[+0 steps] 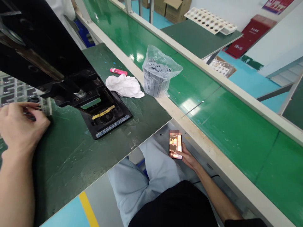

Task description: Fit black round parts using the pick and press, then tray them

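My left hand rests at the left side of the dark green table, next to clear plastic trays. Its fingers are curled, with a small dark gap between thumb and forefinger; what they hold, if anything, is hidden. Low by my right leg, my right hand grips a smartphone with a lit screen, part of it blurred out. Between the hands stands a black press-like machine. Its base bears a yellow strip and a printed label along the front edge.
Behind the machine base lie a crumpled white cloth and a pink lighter-like object. A clear bag of grey tube-like pieces stands on the rail beside the green conveyor belt. A person in white is at the upper left.
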`<state>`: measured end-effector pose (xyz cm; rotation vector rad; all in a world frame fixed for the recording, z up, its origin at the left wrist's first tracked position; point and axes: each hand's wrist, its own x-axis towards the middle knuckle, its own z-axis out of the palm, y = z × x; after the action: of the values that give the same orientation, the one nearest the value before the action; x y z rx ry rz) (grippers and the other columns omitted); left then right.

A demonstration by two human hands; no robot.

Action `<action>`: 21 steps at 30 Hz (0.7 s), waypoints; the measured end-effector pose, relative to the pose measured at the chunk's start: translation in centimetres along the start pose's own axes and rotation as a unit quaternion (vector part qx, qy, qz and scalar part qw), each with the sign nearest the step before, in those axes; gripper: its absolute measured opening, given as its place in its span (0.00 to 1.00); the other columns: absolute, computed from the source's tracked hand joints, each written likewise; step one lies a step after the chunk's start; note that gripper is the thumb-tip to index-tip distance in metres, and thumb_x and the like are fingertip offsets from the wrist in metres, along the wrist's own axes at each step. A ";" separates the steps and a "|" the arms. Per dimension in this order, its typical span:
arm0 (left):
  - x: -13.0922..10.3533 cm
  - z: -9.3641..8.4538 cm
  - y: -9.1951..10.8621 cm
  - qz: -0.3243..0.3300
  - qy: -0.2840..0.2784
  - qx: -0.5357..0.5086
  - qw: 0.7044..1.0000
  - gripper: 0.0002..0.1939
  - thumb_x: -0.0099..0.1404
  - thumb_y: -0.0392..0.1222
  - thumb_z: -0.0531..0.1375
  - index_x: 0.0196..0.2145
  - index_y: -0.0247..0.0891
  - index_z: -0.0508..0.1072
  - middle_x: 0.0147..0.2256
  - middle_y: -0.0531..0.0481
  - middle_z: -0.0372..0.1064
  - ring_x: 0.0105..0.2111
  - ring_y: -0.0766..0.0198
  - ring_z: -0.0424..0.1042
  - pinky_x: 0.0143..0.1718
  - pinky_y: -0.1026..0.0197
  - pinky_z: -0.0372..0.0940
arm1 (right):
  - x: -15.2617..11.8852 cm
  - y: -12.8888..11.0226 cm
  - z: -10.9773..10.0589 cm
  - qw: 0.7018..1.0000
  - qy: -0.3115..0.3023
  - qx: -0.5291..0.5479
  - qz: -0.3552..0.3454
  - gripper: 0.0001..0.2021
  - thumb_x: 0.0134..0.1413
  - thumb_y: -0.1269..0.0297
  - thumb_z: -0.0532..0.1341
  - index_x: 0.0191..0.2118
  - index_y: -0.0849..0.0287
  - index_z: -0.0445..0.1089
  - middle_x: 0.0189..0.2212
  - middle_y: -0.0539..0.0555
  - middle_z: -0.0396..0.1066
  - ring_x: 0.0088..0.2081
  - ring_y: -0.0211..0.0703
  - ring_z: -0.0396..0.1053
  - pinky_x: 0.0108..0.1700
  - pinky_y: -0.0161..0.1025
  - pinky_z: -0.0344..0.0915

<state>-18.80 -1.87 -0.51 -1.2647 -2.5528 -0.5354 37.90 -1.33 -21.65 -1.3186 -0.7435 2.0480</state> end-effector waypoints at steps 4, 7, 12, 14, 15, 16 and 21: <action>0.1 0.3 -0.1 0.004 0.004 0.054 0.999 0.23 0.62 0.46 0.51 0.48 0.30 0.75 0.40 0.37 0.73 0.50 0.35 0.74 0.53 0.39 0.70 | 0.0 -0.1 0.0 1.000 0.020 -0.005 -0.001 0.33 0.41 0.53 0.79 0.51 0.52 0.65 0.49 0.54 0.75 0.51 0.55 0.75 0.58 0.54 0.71; 0.2 0.3 -0.3 0.017 0.010 0.058 0.998 0.21 0.62 0.44 0.51 0.46 0.30 0.75 0.39 0.37 0.74 0.48 0.36 0.75 0.51 0.39 0.71 | 0.0 -0.1 0.1 0.999 0.032 -0.009 -0.005 0.35 0.40 0.51 0.79 0.53 0.52 0.66 0.49 0.54 0.75 0.52 0.55 0.74 0.58 0.54 0.71; 0.2 0.1 0.2 -0.009 0.009 0.053 0.999 0.16 0.61 0.42 0.52 0.42 0.33 0.74 0.37 0.39 0.72 0.49 0.36 0.75 0.52 0.39 0.71 | 0.7 0.0 0.6 0.997 0.069 -0.023 -0.031 0.38 0.34 0.52 0.81 0.52 0.53 0.67 0.47 0.55 0.75 0.51 0.57 0.73 0.55 0.52 0.73; 0.2 0.0 0.5 -0.008 0.014 0.043 0.999 0.14 0.60 0.42 0.52 0.39 0.35 0.72 0.35 0.41 0.70 0.49 0.37 0.75 0.54 0.38 0.69 | 1.0 0.1 1.0 0.995 0.086 -0.031 -0.039 0.38 0.31 0.53 0.82 0.51 0.53 0.68 0.45 0.55 0.75 0.49 0.57 0.74 0.52 0.51 0.74; 0.2 -0.1 0.7 -0.003 0.017 0.036 0.999 0.12 0.59 0.42 0.52 0.37 0.36 0.71 0.34 0.42 0.69 0.48 0.38 0.75 0.56 0.38 0.68 | 1.2 0.2 1.3 0.994 0.095 -0.036 -0.042 0.38 0.30 0.53 0.82 0.50 0.54 0.68 0.44 0.55 0.75 0.47 0.56 0.74 0.50 0.51 0.75; 0.2 -0.2 0.8 0.002 0.022 0.030 0.999 0.11 0.58 0.42 0.52 0.36 0.37 0.70 0.32 0.44 0.67 0.47 0.39 0.76 0.57 0.37 0.67 | 1.4 0.3 1.5 0.993 0.104 -0.040 -0.044 0.39 0.30 0.54 0.82 0.50 0.54 0.68 0.43 0.55 0.75 0.46 0.56 0.75 0.48 0.50 0.75; 0.0 -0.6 1.6 0.017 0.032 0.023 0.999 0.06 0.56 0.43 0.52 0.32 0.40 0.63 0.28 0.49 0.60 0.44 0.44 0.76 0.58 0.39 0.67 | 1.9 0.5 2.5 0.987 0.140 -0.056 -0.060 0.42 0.28 0.56 0.83 0.52 0.55 0.67 0.40 0.52 0.75 0.42 0.50 0.76 0.43 0.44 0.76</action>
<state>-17.50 -1.23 0.40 -1.2529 -2.4711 -0.5000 34.82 -0.65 -22.24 -1.5452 -0.7969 1.7034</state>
